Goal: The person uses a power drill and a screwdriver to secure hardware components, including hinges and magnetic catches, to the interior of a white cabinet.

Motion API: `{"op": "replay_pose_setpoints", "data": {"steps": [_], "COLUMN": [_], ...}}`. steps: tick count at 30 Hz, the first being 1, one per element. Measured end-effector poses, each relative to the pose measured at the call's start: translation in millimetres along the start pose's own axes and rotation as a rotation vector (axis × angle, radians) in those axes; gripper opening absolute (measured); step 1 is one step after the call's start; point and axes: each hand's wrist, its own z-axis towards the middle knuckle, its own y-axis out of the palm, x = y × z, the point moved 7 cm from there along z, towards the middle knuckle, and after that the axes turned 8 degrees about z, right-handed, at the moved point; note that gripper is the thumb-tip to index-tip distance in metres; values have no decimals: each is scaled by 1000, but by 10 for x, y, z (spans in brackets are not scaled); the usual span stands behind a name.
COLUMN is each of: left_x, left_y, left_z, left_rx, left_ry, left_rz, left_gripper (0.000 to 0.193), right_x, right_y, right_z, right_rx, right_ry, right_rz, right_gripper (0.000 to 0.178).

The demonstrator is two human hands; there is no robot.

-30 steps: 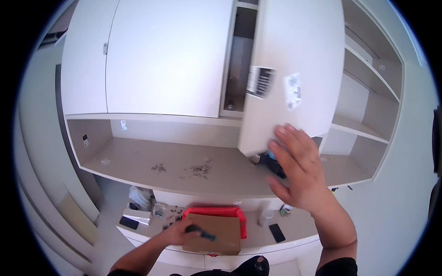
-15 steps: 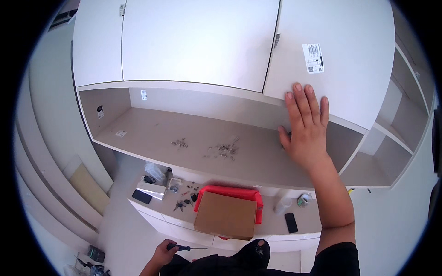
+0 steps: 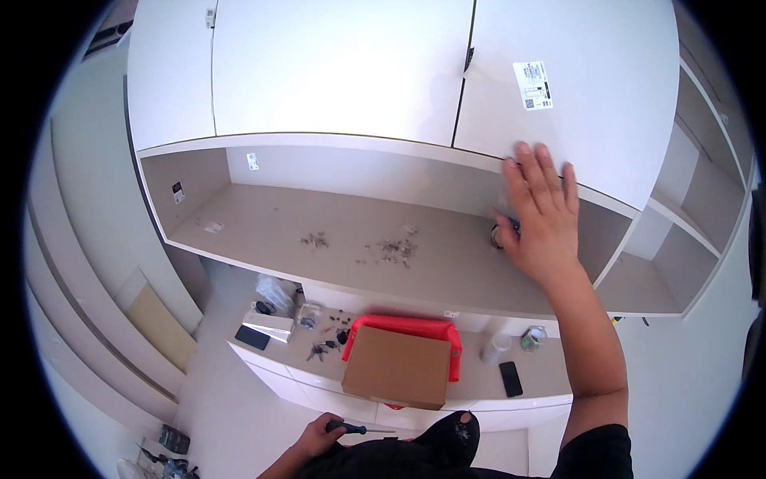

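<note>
Left grip (image 3: 319, 437) clasps a screwdriver (image 3: 346, 429), right grip (image 3: 544, 227) spread at a door (image 3: 602, 88) above a littered shelf (image 3: 335, 211).

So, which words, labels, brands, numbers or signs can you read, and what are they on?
None is readable; the clearest:
White rectangular sticker on the white right-hand cabinet door: print too small.
Black-and-white label on the beige niche's left wall: too small.
Small white label on the niche's back panel: too small.
Pale sticker on the flat beige shelf: blurred.
</note>
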Motion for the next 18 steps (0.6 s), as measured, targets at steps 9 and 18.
{"op": "replay_pose_setpoints", "data": {"steps": [9,18], "left_x": [-141,-646], "left_y": [235,1106], "left_z": [205,305], "left_rx": [1,-172], "left_ry": [59,52], "left_rz": [41,24], "left_gripper": [40,43], "right_x": [240,-45], "right_y": [90,1300], "right_z": [-546,-2145], "right_rx": [-22,-335], "right_ry": [62,162], "right_rz": [-71,239], "right_gripper": [87,64]}}
